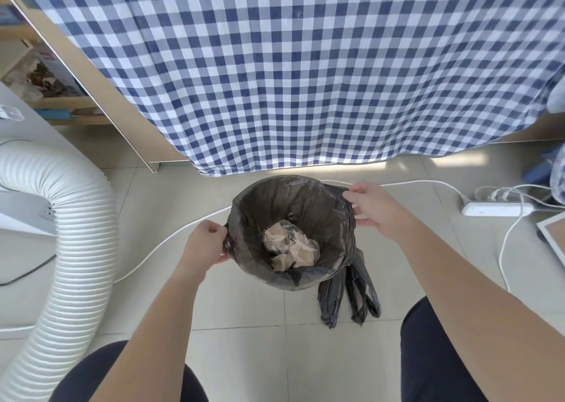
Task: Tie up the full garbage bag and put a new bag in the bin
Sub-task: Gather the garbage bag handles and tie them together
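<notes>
A blue and white checked cloth hangs over the pale tile floor, with a big white hose on the left, a shelf behind it and a power strip on the right

Bare floor tiles near, checked cloth behind — white hose left

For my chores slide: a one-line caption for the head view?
Left hand and right hand grip opposite sides of the rim of the dark garbage bag, crumpled wrapping at its bottom.

Two hands, one garbage bag, one folded bag, one hose, one power strip.
</notes>
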{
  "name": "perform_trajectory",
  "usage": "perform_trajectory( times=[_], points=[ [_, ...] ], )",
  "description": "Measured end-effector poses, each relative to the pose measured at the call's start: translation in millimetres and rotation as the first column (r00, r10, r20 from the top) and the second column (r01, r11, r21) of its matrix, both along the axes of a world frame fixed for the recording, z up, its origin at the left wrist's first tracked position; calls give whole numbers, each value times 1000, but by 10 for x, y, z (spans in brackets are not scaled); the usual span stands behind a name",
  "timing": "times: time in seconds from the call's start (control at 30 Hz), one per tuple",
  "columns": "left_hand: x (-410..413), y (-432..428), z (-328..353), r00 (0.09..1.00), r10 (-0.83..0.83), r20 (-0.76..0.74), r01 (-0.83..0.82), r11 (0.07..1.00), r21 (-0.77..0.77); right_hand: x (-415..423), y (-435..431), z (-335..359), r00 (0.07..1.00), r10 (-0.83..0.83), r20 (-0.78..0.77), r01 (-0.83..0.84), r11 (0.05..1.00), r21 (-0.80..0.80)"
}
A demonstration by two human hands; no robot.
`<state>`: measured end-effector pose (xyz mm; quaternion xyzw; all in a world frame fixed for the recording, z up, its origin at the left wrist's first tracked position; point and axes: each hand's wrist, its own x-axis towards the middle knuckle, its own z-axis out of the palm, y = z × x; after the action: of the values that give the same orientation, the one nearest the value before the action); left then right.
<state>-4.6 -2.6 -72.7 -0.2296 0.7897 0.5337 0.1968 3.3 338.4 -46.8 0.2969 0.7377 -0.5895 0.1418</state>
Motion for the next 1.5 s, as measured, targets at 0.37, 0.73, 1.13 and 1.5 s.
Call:
perform_trajectory(
  times=[0.37, 0.73, 1.13, 1.5],
  points=[
    [-102, 165, 47, 987, 163, 2, -161, 975, 154, 52, -34, -11, 993, 106, 45, -111, 982, 152],
    [-182, 7, 206, 986, 166, -8, -143, 875, 463, -7, -163, 280, 978, 96, -184, -25, 936, 351],
    [-199, -46, 521, 922, 199, -332, -112, 958, 265, -66, -155, 424, 943, 143, -302, -149, 989, 1],
    [-257, -211, 551, 950, 89, -298, 28, 930, 368, 25, 118, 539, 962, 266, 62, -263, 840, 474]
  ],
)
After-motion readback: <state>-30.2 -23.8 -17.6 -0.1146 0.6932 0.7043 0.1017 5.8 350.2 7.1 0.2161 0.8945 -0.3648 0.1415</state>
